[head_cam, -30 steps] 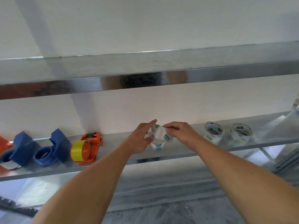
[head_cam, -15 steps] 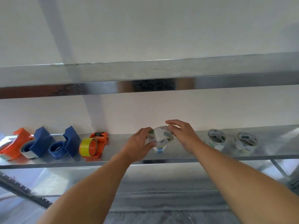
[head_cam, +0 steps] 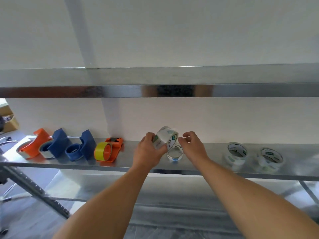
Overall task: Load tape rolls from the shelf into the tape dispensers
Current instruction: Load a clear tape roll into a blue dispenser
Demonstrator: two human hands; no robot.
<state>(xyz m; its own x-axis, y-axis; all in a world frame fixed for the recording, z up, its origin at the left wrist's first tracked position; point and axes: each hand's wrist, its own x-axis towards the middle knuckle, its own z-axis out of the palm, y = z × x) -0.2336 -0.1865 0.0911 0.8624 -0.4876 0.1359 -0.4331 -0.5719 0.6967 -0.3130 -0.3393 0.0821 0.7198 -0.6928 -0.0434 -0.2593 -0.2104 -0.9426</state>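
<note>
Now that the roll (head_cam: 166, 138) is lifted clear of the shelf (head_cam: 207, 165) and tipped on edge, versus low over the shelf half a second back, I read pickup as done. Left hand (head_cam: 149, 150) grips it, thumb and fingers wrapped on its left side. Right hand (head_cam: 193, 146) has come off to the right: fingers loosely curled just beside the roll, holding nothing, maybe brushing its edge, can't tell. A second clear roll (head_cam: 175, 153) sits on the shelf right under the held one.

Next I'd carry it left to a dispenser. Left of the held roll: orange dispenser (head_cam: 112, 150) already has yellow tape, blue dispenser (head_cam: 81, 149) looks empty, another blue (head_cam: 55, 145) and orange (head_cam: 34, 145) further left seem loaded.

Room: the upper shelf lip (head_cam: 155, 91) hangs well above the hands, so lift is fine. Wall is close behind. The path left along the shelf front is open up to the orange dispenser. Two more rolls (head_cam: 235, 153) (head_cam: 271, 157) are well right, out of the way. Watch the shelf's front edge with that roll below.
</note>
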